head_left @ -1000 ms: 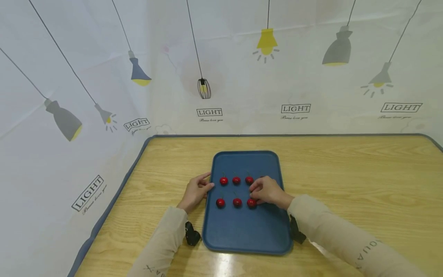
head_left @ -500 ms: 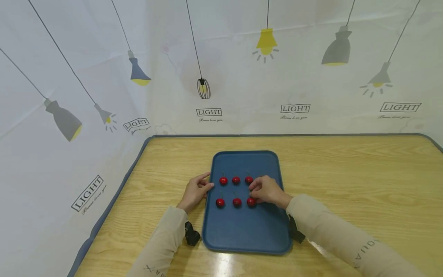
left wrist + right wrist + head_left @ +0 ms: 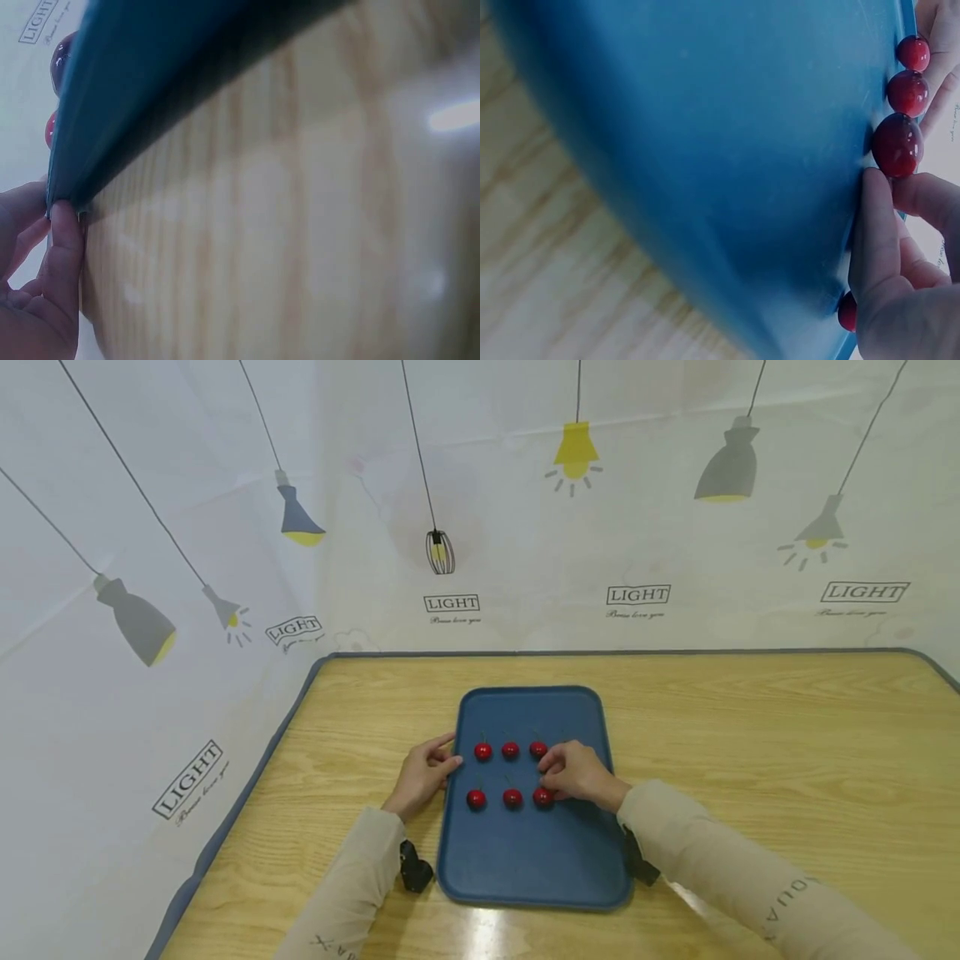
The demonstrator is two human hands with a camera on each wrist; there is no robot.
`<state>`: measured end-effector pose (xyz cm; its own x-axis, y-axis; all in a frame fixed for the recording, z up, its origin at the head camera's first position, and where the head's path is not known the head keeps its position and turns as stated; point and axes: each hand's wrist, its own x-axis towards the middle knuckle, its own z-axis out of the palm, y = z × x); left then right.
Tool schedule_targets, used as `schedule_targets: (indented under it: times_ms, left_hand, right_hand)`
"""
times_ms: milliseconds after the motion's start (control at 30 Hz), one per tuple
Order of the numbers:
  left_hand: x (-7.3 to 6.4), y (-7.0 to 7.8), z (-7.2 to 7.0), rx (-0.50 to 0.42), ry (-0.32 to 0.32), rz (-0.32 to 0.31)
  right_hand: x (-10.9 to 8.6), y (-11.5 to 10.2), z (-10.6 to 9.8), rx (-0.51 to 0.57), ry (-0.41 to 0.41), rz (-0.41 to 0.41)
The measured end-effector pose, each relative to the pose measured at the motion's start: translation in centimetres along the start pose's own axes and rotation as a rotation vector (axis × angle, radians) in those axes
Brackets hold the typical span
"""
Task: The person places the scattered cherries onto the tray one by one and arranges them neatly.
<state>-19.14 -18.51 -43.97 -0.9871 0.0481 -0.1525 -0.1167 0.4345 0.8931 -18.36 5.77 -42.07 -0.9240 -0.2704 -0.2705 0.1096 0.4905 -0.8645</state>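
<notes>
On a blue tray [image 3: 532, 868] lie several red cherries with stems, in two rows. The front row has three cherries, a left one [image 3: 476, 799], a middle one [image 3: 513, 798] and a right one [image 3: 543, 797]. My right hand [image 3: 581, 774] pinches that right cherry [image 3: 898, 145] at its side between thumb and forefinger. In the back row, my right hand partly covers the rightmost cherry, and the right wrist view shows a cherry [image 3: 847, 311] beside the hand. My left hand [image 3: 422, 777] grips the tray's left rim [image 3: 67, 165] with thumb and fingers.
The tray lies on a wood-grain table [image 3: 750, 735] with a dark blue edge band. White sheeting [image 3: 517, 510] printed with lamps rises behind and to the left. Black wrist devices [image 3: 415, 866] hang under both sleeves.
The head view has drifted very slightly. Both hands keep their places, and the cherries stay in their rows.
</notes>
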Motion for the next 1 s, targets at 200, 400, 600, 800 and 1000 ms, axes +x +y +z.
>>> schedule_targets:
  times_ms: [200, 400, 600, 800, 1000]
  left_hand:
    - [0.0, -0.1, 0.0, 0.007, -0.003, 0.006]
    - [0.0, -0.1, 0.1, 0.008, -0.005, 0.009]
    - [0.0, 0.0, 0.1, 0.008, -0.004, 0.008]
    - [0.0, -0.2, 0.0, 0.003, -0.006, 0.016]
    - [0.1, -0.2, 0.0, 0.000, -0.005, 0.017]
  right_hand:
    - [-0.1, 0.1, 0.0, -0.014, 0.003, -0.002]
    - [-0.2, 0.0, -0.1, -0.004, -0.002, -0.008]
    - [-0.4, 0.2, -0.3, -0.001, -0.014, -0.032]
    - [-0.7, 0.3, -0.6, 0.016, -0.034, -0.053]
    - [-1.4, 0.1, -1.8, 0.006, -0.069, -0.092]
